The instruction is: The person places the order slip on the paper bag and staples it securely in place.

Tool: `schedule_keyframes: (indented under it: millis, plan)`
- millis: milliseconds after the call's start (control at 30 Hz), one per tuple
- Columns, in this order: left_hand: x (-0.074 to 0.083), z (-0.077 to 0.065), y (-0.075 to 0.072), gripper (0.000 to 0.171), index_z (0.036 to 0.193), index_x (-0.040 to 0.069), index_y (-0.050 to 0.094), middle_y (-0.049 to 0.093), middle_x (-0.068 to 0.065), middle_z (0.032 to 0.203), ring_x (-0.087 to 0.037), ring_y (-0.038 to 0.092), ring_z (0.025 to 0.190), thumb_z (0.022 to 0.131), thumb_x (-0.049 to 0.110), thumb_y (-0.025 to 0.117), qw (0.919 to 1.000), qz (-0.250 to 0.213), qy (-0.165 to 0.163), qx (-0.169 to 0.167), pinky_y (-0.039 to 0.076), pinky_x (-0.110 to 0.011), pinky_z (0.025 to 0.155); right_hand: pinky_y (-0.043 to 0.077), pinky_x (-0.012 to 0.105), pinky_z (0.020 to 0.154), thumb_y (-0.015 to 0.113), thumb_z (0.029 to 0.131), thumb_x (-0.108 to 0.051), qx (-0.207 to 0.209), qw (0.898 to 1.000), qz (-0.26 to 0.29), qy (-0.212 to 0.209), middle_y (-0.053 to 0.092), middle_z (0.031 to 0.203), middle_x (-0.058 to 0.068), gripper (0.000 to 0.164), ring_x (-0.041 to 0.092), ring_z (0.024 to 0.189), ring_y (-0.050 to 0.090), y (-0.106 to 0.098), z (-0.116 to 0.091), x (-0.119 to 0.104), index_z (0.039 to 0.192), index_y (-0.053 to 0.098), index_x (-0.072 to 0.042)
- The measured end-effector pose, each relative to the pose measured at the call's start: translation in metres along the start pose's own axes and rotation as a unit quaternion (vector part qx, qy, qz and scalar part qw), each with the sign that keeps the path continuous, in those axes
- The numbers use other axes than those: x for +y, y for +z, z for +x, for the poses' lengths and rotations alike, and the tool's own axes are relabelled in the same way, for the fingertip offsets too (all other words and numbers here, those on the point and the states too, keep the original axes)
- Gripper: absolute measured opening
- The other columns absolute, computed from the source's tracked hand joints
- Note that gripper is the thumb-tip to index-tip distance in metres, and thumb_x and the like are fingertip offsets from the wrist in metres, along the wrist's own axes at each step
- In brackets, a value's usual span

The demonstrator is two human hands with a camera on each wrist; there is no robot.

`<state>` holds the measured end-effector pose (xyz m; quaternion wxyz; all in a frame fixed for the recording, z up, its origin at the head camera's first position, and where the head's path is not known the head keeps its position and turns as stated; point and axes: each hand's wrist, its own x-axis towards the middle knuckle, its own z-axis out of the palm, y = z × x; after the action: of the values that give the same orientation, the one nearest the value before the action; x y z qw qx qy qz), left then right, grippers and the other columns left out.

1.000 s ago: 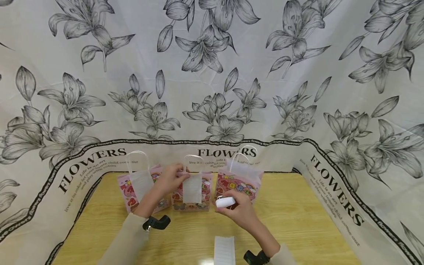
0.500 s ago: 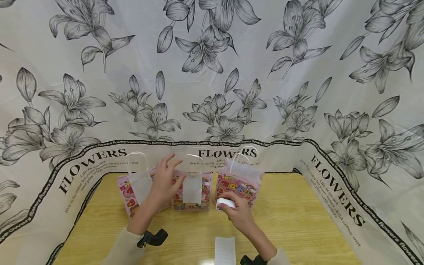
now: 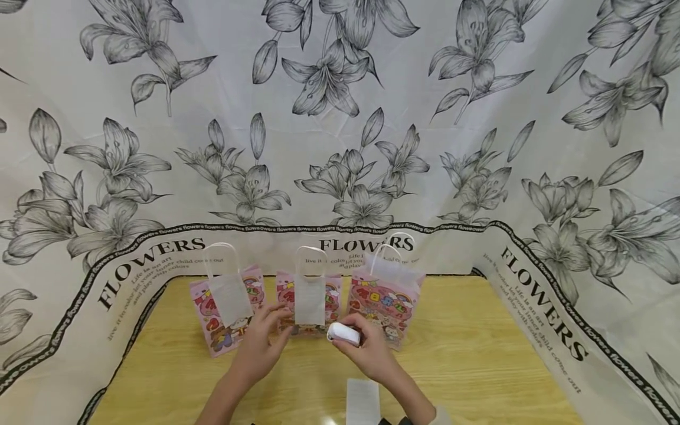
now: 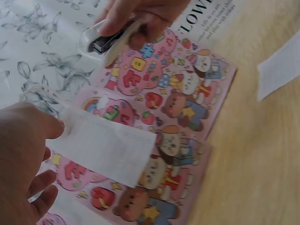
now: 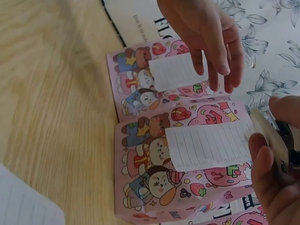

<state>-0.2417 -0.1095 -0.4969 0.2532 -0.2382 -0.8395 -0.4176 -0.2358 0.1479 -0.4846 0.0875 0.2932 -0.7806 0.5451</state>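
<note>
Three pink cartoon-print paper bags with white rope handles stand in a row. The left bag [image 3: 204, 304] and the middle bag [image 3: 285, 289] each carry a lined white paper slip [image 3: 310, 302] hanging from the top edge. No slip shows on the front of the right bag [image 3: 383, 298]. My right hand [image 3: 375, 355] grips a small white stapler [image 3: 344, 334], black inside in the left wrist view, in front of the gap between the middle and right bags. My left hand [image 3: 259, 345], fingers loosely spread and holding nothing, hovers in front of the left and middle bags.
A loose lined paper slip [image 3: 363, 401] lies on the wood-grain table [image 3: 478, 354] near its front edge. Behind the bags and along both sides hangs a white cloth [image 3: 340, 177] printed with grey flowers and lettering.
My left hand has let go of the middle bag's top and come down toward me with its fingers loose. My right hand has shifted slightly left with the stapler.
</note>
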Motion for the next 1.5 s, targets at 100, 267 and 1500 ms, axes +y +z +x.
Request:
schedule_keyframes:
  millis: [100, 267, 1500]
  plan:
    - [-0.005, -0.01, 0.01, 0.032, 0.11, 0.018, 0.068, 0.06, -0.008, 0.122, -0.015, 0.056, 0.101, 0.084, 0.0, 0.074, 0.9988, -0.036, -0.032, -0.008, 0.051, -0.037, 0.077, 0.051, 0.026, 0.056, 0.079, 0.083, -0.013, 0.045, 0.992, -0.098, -0.07, 0.067, 0.095, -0.002, 0.026, 0.009, 0.075, 0.061, 0.0, 0.0, -0.002, 0.104, 0.066, -0.016]
    - [-0.01, -0.028, 0.028, 0.025, 0.107, 0.02, 0.068, 0.064, 0.002, 0.113, -0.016, 0.059, 0.104, 0.089, 0.003, 0.07, 0.9918, -0.08, -0.08, -0.058, 0.053, -0.04, 0.08, 0.051, 0.027, 0.063, 0.085, 0.076, -0.011, 0.081, 0.979, -0.17, -0.079, 0.064, 0.098, -0.009, 0.031, 0.01, 0.085, 0.059, -0.001, -0.008, -0.006, 0.102, 0.07, -0.019]
    - [0.002, -0.079, 0.081, 0.01, 0.101, 0.015, 0.072, 0.065, 0.012, 0.099, -0.007, 0.06, 0.095, 0.095, 0.015, 0.064, 0.9592, -0.125, -0.115, -0.226, 0.051, -0.032, 0.083, 0.049, 0.027, 0.065, 0.083, 0.077, -0.011, 0.182, 0.927, -0.267, 0.188, 0.07, 0.094, 0.005, 0.028, 0.017, 0.082, 0.062, -0.104, -0.106, 0.059, 0.101, 0.071, -0.006]
